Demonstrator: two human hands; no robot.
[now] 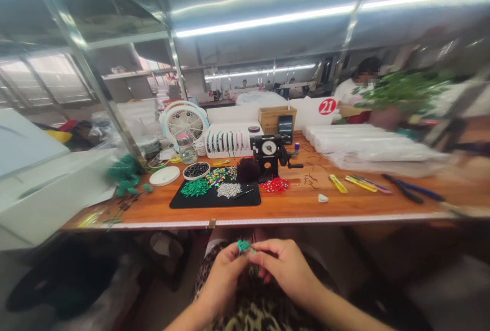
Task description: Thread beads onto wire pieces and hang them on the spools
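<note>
We pinched a small green piece between both hands, left hand and right hand, below the desk. Bead piles on the desk looked mostly unused.

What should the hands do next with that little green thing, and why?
Probably keep pinching and working the small green piece, since both the left hand and right hand grip it over the lap, away from the beads on the black mat.

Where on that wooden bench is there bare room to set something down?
Bare wood lies between the red beads and the yellow tools, around a small white piece, and along the front edge. The black mat and the stretch behind it are crowded.
</note>
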